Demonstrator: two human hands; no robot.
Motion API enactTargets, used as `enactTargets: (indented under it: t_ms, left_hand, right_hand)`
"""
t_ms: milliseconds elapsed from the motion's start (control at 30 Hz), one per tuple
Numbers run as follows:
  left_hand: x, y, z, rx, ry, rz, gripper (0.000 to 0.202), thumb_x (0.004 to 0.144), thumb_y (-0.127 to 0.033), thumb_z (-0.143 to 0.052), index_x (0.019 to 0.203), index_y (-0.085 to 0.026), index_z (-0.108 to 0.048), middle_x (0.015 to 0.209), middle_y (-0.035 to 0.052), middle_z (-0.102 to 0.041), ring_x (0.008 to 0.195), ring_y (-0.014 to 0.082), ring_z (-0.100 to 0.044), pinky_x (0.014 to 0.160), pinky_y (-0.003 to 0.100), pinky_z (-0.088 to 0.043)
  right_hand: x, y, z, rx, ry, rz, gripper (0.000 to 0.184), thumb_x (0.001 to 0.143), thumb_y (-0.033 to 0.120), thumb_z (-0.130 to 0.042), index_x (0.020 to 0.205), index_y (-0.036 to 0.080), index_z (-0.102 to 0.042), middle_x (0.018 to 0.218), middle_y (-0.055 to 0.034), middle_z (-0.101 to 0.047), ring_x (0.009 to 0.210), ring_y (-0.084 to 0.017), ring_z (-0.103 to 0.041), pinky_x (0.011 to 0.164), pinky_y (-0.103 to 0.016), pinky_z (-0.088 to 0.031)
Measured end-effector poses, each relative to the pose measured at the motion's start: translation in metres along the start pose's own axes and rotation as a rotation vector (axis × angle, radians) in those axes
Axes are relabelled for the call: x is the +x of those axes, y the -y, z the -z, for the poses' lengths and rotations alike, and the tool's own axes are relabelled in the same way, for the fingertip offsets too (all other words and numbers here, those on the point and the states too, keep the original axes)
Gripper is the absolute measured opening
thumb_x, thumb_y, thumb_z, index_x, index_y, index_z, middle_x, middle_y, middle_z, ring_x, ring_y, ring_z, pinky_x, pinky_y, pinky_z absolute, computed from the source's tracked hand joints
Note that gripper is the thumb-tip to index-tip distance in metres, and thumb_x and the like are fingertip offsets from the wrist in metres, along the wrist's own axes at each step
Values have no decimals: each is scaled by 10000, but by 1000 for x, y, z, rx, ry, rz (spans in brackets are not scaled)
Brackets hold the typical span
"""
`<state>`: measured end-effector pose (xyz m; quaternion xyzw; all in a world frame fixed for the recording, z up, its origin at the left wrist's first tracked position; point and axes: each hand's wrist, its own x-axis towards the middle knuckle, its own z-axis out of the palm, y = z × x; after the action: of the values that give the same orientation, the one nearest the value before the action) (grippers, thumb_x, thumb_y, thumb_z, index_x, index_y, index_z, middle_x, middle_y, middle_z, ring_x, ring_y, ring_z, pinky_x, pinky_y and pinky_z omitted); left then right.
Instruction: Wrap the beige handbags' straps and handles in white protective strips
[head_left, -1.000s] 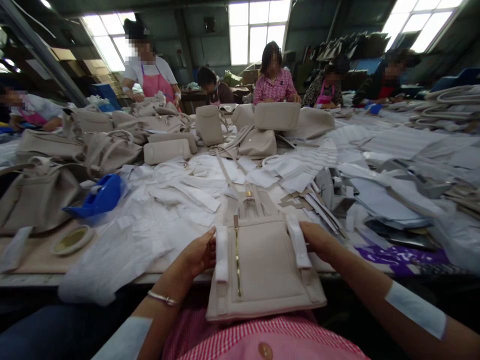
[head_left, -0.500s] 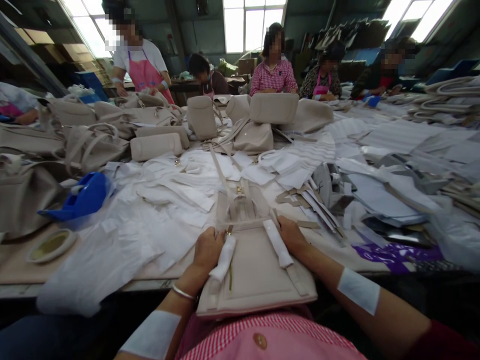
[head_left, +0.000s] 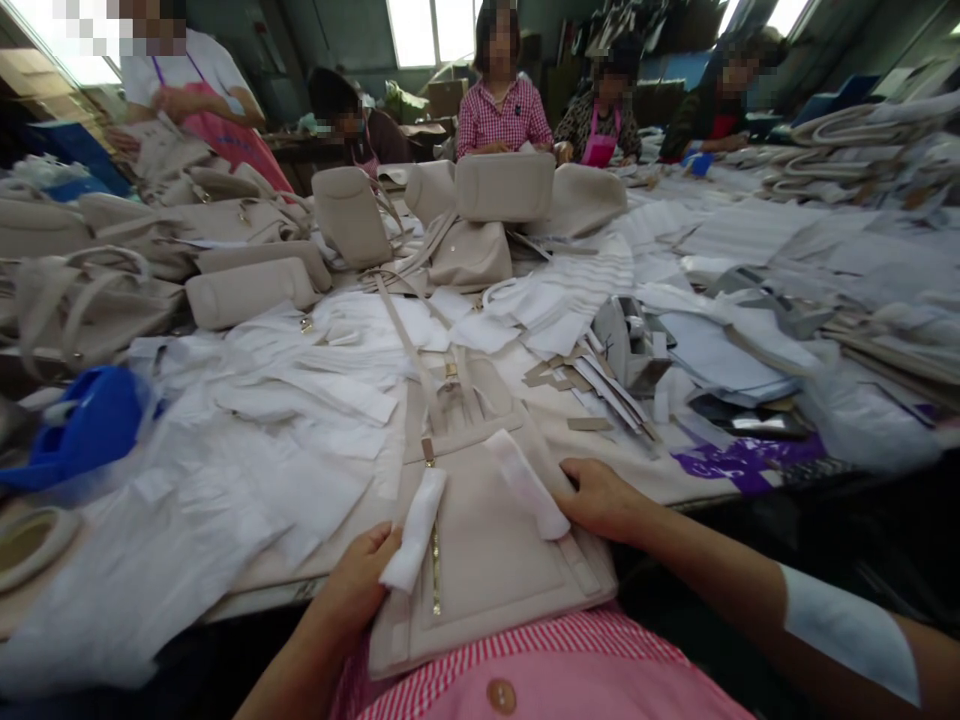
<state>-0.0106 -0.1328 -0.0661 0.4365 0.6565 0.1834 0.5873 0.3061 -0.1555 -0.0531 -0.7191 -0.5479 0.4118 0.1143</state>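
A beige backpack [head_left: 495,550] lies against my apron, its upper part resting on the table edge. White wrapping covers part of its left strap [head_left: 416,525] and its right strap [head_left: 529,485]. Between them, left of centre, runs a gold zipper [head_left: 436,570]. My left hand [head_left: 364,575] is closed on the backpack's left side by the wrapped strap, its fingertips partly hidden. On the opposite edge my right hand [head_left: 604,500] grips the bag's side, fingers tucked out of sight. A long thin strap [head_left: 405,335] stretches away from the top of the bag.
White sheets [head_left: 300,430] spread left of the bag, near a blue tape dispenser [head_left: 90,420] and a tape roll [head_left: 34,545]. A grey dispenser [head_left: 630,340] and card strips [head_left: 607,390] lie to the right. Beige bags [head_left: 506,187] are piled behind; several co-workers sit or stand beyond.
Both hands have slid down the bag's sides toward me. The view has shifted, so the table's contents sit further left. The co-worker at back left now holds up a beige piece.
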Motion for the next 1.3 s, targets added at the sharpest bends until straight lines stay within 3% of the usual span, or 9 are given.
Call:
enactTargets:
  t_ms: [100, 367, 500, 633, 800, 967, 1100, 1200, 1300]
  left_hand:
    - [-5, 9, -4, -151, 50, 63, 415, 660, -565, -715, 775, -171, -657, 668, 42, -674, 646, 223, -616, 605, 297, -485]
    - [-6, 15, -6, -16, -179, -68, 441, 634, -594, -704, 696, -169, -602, 633, 6, -621, 612, 185, -550, 562, 262, -413]
    - [-6, 18, -9, -4, -178, -108, 393, 672, -559, -662, 699, -174, -585, 635, 4, -609, 634, 187, -547, 584, 269, -405]
    - [-3, 21, -1, 54, -165, -131, 382, 734, -561, -611, 666, -191, -541, 616, -3, -574, 621, 184, -530, 588, 278, -399]
    - [-11, 3, 20, 203, -324, -326, 451, 855, -624, -471, 786, -192, -578, 685, 8, -577, 683, 192, -536, 655, 294, -420]
    - [-23, -28, 15, 583, -176, -455, 332, 788, -516, -617, 810, -185, -623, 819, 40, -607, 776, 216, -547, 719, 324, -411]
    - [-30, -38, 16, 602, -83, -461, 231, 798, -410, -607, 735, -193, -559, 736, 7, -549, 707, 185, -507, 652, 292, -387]
    - [-28, -39, 25, 330, 200, -584, 303, 813, -485, -628, 775, -192, -562, 774, 13, -557, 742, 175, -517, 683, 275, -415]
    - [-26, -41, 25, -87, 605, -501, 507, 723, -679, -676, 854, -198, -585, 750, 15, -563, 663, 150, -517, 615, 255, -415]
  right_hand:
    - [-6, 2, -7, 6, -132, 20, 300, 784, 442, -606, 909, 177, -669, 936, -88, -719, 859, -240, -641, 726, -309, -439]
    - [-14, 4, -28, 78, -291, 50, 215, 834, 334, -497, 953, 198, -612, 945, -68, -693, 895, -226, -620, 776, -316, -436]
    - [-3, -8, -42, 165, -204, 20, 238, 838, 384, -437, 789, 205, -585, 736, -45, -659, 748, -228, -615, 682, -320, -436]
    - [4, -20, -41, 323, -78, -13, 333, 854, 460, -421, 832, 193, -619, 765, -49, -682, 799, -242, -644, 700, -324, -474]
    - [-9, -12, -20, 145, -469, 143, 421, 903, 522, -405, 1007, 187, -638, 991, -88, -698, 946, -249, -627, 831, -350, -461]
    - [-25, 16, -16, -175, -353, 162, 353, 761, 447, -654, 1002, 189, -661, 864, -56, -675, 791, -229, -604, 728, -338, -437]
    - [-33, 30, -10, -40, -233, 147, 82, 708, 223, -612, 777, 188, -637, 714, -12, -641, 688, -168, -575, 640, -275, -415]
    - [-41, 37, -4, 248, -131, 179, 201, 698, 195, -602, 894, 183, -644, 748, 1, -658, 663, -141, -571, 612, -243, -426]
    - [-49, 39, -4, 536, -4, 189, 324, 714, 216, -609, 1034, 178, -643, 810, -2, -675, 644, -126, -570, 564, -218, -423]
